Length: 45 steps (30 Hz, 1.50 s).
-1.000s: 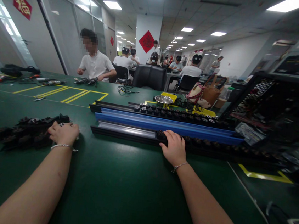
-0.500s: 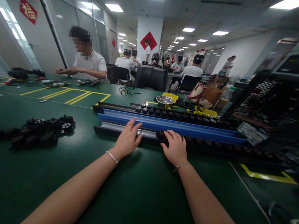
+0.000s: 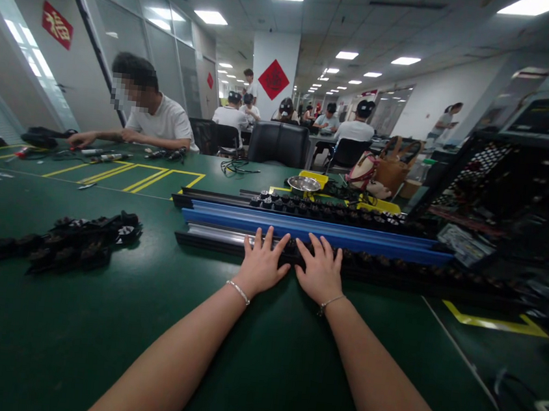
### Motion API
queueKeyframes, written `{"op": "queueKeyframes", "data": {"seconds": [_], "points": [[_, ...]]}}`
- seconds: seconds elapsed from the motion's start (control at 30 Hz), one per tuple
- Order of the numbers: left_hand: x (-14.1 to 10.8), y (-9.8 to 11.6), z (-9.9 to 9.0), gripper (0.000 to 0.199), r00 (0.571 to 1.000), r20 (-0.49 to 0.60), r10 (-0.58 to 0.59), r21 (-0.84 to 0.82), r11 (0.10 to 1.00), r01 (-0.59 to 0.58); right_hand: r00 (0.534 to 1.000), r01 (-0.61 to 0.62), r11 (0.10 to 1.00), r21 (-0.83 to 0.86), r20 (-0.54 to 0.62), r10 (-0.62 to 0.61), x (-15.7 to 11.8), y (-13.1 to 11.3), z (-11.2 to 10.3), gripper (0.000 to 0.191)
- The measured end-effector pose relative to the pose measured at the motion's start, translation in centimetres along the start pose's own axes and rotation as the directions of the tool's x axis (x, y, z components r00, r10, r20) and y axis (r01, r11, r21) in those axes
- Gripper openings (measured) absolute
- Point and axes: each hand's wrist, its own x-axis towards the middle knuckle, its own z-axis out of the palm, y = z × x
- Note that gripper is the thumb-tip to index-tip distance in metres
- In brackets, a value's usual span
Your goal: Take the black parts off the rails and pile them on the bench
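Observation:
My left hand [image 3: 262,264] lies with spread fingers on the near black rail [image 3: 212,241], just left of my right hand. My right hand [image 3: 319,269], fingers also apart, rests on the same rail where a row of small dark parts [image 3: 396,265] begins and runs to the right. The rail's left stretch shows a bare silvery channel. Behind it lies a blue rail [image 3: 301,227], and beyond that another black rail [image 3: 352,215] carries more small dark parts. What sits beneath my fingers is hidden.
Several dark part strips [image 3: 69,241] lie on the green table [image 3: 144,329] at left. A metal bowl [image 3: 303,183] stands behind the rails by yellow trays. An open black case [image 3: 511,191] stands at right. Across the table a person [image 3: 160,121] reaches toward tools.
My left hand has moved right along the rail, close to my right hand, which has barely moved. The person across the table has leaned and reached further left.

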Motion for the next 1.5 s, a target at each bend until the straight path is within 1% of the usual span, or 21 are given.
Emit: {"op": "queueKeyframes", "data": {"seconds": [0.13, 0.3, 0.47, 0.6, 0.7, 1.07, 1.33, 1.5], "points": [[-0.5, 0.7, 0.2, 0.072, 1.000, -0.011, 0.013, 0.003, 1.000, -0.013, 1.000, 0.014, 0.999, -0.039, -0.009, -0.014, 0.0, -0.1, -0.2, 0.056], [-0.8, 0.7, -0.3, 0.070, 1.000, 0.012, 0.014, 0.023, 1.000, -0.015, 0.997, 0.073, 0.995, -0.062, -0.009, -0.074, -0.1, -0.5, -0.4, 0.057], [-0.9, 1.0, -0.7, 0.067, 0.999, 0.038, 0.023, 0.067, 0.997, -0.025, 0.987, 0.160, 0.984, -0.074, 0.025, -0.158, 0.1, -1.0, -0.4, 0.057], [-1.0, 1.4, -0.5, 0.065, 0.998, 0.031, 0.060, 0.063, 0.996, -0.061, 0.980, 0.195, 0.978, -0.079, 0.053, -0.191, 0.0, -1.2, -0.3, 0.053], [-1.0, 1.6, -0.3, 0.064, 0.997, 0.013, 0.077, 0.064, 0.995, -0.078, 0.981, 0.191, 0.979, -0.074, 0.059, -0.187, 0.0, -1.2, -0.4, 0.052], [-1.0, 1.7, 0.1, 0.062, 0.999, -0.014, 0.040, 0.084, 0.996, -0.039, 0.988, 0.150, 0.988, -0.048, 0.032, -0.149, -0.1, -0.8, -0.3, 0.045], [-1.1, 1.9, 0.0, 0.060, 1.000, -0.016, 0.019, 0.090, 0.996, -0.017, 0.982, 0.178, 0.984, -0.028, 0.066, -0.175, -0.1, -1.3, 0.0, 0.048], [-1.0, 2.0, 0.0, 0.060, 1.000, -0.011, 0.016, 0.082, 0.997, -0.015, 0.983, 0.176, 0.984, -0.028, 0.061, -0.174, -0.1, -1.3, 0.0, 0.048]]}}
